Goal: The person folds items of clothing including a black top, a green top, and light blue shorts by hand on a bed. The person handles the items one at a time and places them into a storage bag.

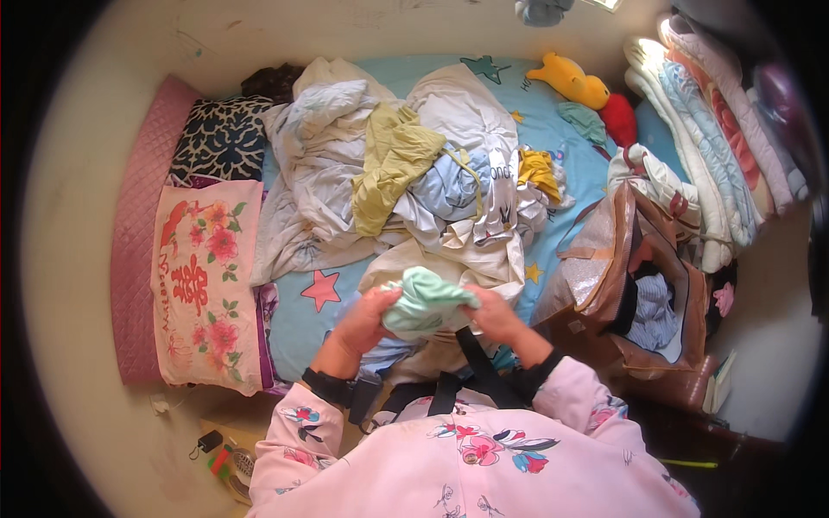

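A bunched mint-green cloth garment [423, 302] is held up between my two hands over the near edge of the bed. My left hand [367, 321] grips its left side, and my right hand [496, 315] closes on its right end. Its exact kind cannot be made out. Just beyond lies a heap of clothes: an olive-yellow garment [389, 160], a light blue one [445, 186] and a white printed one [501, 194] rest on a rumpled pale blanket [315, 190]. Under my hands, a cream cloth [440, 263] spreads over the bed.
To the right stands an open brown storage bag [596, 259] with a striped garment [652, 311] inside. Folded quilts [691, 138] are stacked behind it. Plush toys [570, 82] lie at the far right of the bed. A floral pillow [211, 285] and a black patterned cushion [220, 134] lie left.
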Motion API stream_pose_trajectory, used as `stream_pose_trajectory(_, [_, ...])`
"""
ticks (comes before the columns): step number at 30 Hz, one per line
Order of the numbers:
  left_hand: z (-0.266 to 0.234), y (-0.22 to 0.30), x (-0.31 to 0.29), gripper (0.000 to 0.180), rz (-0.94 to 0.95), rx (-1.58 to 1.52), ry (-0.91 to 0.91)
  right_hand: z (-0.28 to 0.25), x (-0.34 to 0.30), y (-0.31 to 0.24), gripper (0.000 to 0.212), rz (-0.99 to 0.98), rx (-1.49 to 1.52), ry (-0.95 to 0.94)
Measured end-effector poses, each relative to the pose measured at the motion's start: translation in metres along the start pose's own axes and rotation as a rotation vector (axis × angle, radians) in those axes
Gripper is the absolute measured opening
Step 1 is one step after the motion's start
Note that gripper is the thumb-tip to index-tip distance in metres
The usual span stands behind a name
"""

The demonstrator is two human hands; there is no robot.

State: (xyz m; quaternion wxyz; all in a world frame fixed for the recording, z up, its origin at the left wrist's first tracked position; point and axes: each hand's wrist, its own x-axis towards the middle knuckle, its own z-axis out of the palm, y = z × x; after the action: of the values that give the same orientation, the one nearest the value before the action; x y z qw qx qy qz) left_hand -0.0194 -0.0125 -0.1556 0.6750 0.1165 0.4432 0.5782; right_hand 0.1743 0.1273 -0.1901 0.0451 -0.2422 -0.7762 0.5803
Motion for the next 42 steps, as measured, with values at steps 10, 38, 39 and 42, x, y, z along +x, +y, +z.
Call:
stream_pose_trajectory(10, [0.062, 0.106, -0.039, 0.033, 0.516, 0.407, 0.080, -0.100, 0.018, -0.168, 0.031, -0.011, 0.866, -0.010])
stream_pose_trajectory(38, [0.093, 0.141, -0.049, 0.027, 1.108, 1.341, 0.496, -0.137, -0.016, -0.259, 0.022, -0.394, 0.684, 0.249])
stream_pose_trajectory(39, [0.092, 0.137, -0.041, 0.026, 1.120, 1.126, 0.363, -0.133, -0.014, -0.264, 0.022, -0.403, 0.680, 0.247])
stream_pose_trajectory(42, [0.117, 0.128, -0.032, 0.027, 0.931, 0.693, 0.044, -0.122, -0.009, -0.277, 0.023, -0.385, 0.584, 0.100])
